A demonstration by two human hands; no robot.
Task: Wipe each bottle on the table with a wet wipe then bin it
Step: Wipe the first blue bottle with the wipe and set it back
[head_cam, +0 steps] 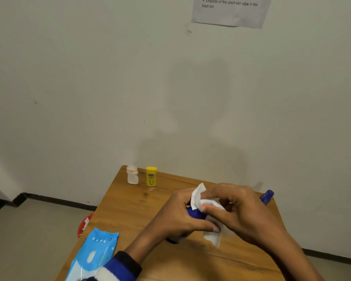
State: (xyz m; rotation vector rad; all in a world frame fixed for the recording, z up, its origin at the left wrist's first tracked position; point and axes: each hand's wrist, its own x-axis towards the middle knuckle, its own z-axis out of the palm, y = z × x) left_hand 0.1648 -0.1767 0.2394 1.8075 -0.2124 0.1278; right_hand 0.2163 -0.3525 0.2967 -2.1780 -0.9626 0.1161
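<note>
The left hand grips a blue bottle over the table while the right hand pinches the wet wipe around it, so three bottles seem still waiting, then the binning.

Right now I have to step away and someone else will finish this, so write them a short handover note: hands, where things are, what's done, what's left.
Left hand grips a dark blue plastic bottle over the wooden table. Right hand pinches a white wet wipe against it, mid-wipe.
Small white bottle and yellow bottle stand at the far left corner; another blue bottle sits behind the right hand. Blue wipes pack lies at the near left edge; red bin is below the table's left side.
Which bottles are already wiped cannot be told. Left: finish this one, any unwiped ones, bin the wipe.
</note>
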